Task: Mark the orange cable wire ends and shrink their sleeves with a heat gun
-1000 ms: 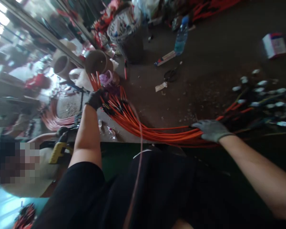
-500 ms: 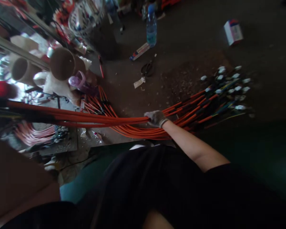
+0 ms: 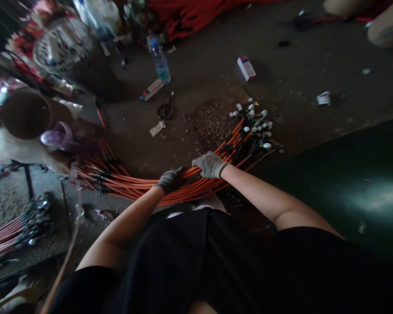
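A thick bundle of orange cables curves along the table's near edge. My left hand, in a grey glove, is closed round some of the cables near the middle. Just right of it my right hand, also gloved, grips the same cables. White connectors and thin coloured wires fan out at the bundle's right end. Black-banded parts of the cables lie at the left. The fingertips of both hands are partly hidden.
Beyond the cables are scissors, a water bottle, small boxes and a basket. A cardboard tube and purple item stand left. More cables lie lower left.
My left hand has come into view on the cables. The stretch of cables held up toward the left now lies along the bundle. The view has shifted right.
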Action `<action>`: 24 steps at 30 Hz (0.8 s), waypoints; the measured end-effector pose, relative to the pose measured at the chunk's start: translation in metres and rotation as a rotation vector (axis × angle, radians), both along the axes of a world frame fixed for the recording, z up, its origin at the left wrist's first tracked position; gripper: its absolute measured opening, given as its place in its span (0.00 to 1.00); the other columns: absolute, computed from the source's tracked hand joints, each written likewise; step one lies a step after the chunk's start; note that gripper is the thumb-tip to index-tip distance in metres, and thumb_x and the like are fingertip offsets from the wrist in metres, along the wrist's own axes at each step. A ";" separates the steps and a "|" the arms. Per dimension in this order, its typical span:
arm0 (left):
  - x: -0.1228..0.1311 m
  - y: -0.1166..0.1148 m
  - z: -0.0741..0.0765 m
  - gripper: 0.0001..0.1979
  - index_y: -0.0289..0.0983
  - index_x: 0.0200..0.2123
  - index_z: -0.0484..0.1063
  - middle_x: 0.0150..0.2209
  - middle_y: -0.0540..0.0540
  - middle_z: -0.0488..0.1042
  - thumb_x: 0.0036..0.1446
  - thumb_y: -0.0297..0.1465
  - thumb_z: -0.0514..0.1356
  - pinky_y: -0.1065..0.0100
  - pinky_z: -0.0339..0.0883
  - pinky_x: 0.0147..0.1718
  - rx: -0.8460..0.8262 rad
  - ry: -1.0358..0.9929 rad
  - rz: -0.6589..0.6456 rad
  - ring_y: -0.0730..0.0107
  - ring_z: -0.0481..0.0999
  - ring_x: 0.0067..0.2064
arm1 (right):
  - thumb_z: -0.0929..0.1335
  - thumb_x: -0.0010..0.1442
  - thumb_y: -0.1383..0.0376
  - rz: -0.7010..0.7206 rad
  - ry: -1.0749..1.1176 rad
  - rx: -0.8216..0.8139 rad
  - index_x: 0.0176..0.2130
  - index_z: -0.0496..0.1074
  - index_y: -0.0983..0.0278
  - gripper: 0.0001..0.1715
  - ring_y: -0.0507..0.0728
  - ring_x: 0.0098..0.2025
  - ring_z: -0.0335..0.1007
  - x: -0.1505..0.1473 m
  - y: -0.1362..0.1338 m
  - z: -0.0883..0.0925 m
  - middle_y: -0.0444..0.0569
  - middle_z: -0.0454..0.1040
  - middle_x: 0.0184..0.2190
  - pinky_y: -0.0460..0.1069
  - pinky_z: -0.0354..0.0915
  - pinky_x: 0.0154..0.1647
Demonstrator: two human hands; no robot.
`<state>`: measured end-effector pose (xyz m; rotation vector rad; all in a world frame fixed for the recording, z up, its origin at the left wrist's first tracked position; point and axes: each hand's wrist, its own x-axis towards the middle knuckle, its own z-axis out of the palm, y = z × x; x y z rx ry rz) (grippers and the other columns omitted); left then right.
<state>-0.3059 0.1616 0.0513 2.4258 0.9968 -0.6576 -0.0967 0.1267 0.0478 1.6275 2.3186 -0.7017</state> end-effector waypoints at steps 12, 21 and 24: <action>0.018 0.020 0.053 0.29 0.42 0.62 0.67 0.46 0.38 0.81 0.65 0.50 0.53 0.65 0.70 0.41 0.108 0.344 0.002 0.51 0.81 0.49 | 0.71 0.54 0.60 -0.086 -0.089 -0.068 0.51 0.77 0.57 0.24 0.68 0.55 0.71 0.141 0.039 -0.033 0.52 0.78 0.52 0.64 0.55 0.60; -0.008 0.011 0.044 0.27 0.43 0.60 0.69 0.48 0.39 0.80 0.65 0.50 0.53 0.64 0.70 0.43 0.096 0.329 0.016 0.53 0.80 0.49 | 0.70 0.57 0.46 0.049 0.019 -0.187 0.53 0.77 0.62 0.31 0.68 0.52 0.74 0.106 0.034 -0.043 0.55 0.80 0.47 0.61 0.60 0.57; -0.023 -0.005 0.023 0.29 0.42 0.63 0.66 0.57 0.37 0.74 0.64 0.48 0.56 0.61 0.70 0.51 0.017 0.329 -0.023 0.53 0.77 0.55 | 0.73 0.52 0.44 -0.008 0.131 -0.181 0.56 0.74 0.63 0.39 0.67 0.53 0.73 0.120 0.028 -0.044 0.54 0.78 0.51 0.59 0.63 0.57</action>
